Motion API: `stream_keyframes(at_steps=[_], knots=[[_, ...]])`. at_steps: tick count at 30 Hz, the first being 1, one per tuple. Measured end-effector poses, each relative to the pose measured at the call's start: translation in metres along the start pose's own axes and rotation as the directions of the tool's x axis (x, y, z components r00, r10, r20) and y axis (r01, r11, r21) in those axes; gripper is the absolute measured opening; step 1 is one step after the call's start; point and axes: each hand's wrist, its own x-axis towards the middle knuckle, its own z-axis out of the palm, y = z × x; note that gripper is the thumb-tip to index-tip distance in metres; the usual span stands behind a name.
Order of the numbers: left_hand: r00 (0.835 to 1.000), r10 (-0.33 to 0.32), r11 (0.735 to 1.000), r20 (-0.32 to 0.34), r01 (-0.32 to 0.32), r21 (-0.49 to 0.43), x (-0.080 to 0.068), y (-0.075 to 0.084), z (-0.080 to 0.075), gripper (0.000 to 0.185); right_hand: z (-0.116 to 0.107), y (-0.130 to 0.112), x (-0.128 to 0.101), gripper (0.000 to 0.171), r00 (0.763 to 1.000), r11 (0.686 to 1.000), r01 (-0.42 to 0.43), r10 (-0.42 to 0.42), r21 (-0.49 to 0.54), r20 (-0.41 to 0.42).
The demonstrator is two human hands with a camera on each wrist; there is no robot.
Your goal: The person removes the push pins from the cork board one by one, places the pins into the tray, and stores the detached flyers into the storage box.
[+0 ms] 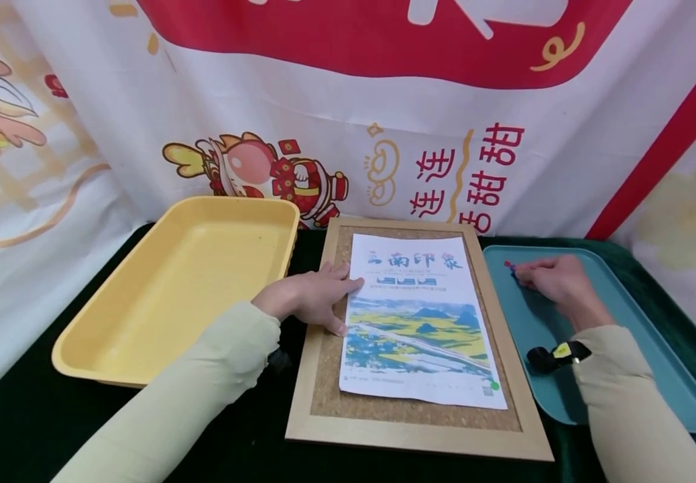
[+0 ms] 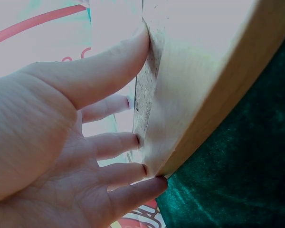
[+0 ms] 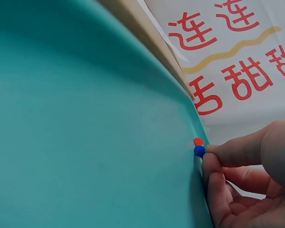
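Observation:
A printed poster lies on a cork board with a wooden frame. A green pin sits at the poster's lower right corner. My left hand lies flat with straight fingers pressing the poster's left edge against the cork board. My right hand is in the teal tray, at its far left corner. Its thumb and forefinger pinch at a blue pin, with a red pin right beside it.
A yellow tray stands left of the board. Everything rests on a dark green cloth. A banner with red characters hangs close behind. The teal tray wall curves up by the pins.

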Motion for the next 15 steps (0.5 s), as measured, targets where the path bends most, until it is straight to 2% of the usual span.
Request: stream_keyframes(at_steps=[5,15], knots=[[1.0,-0.002,1.0,0.002,0.002,0.004,0.0,0.001,0.001,0.09,-0.003,0.005,-0.004,0.051,1.0,1.0,0.014,-0.015,0.017,0.027],[1.0,-0.011,1.0,0.006,0.011,0.009,0.0,0.002,0.0,0.091,-0.01,0.008,-0.012,0.059,0.989,0.993,0.092,-0.1,0.08,0.112]])
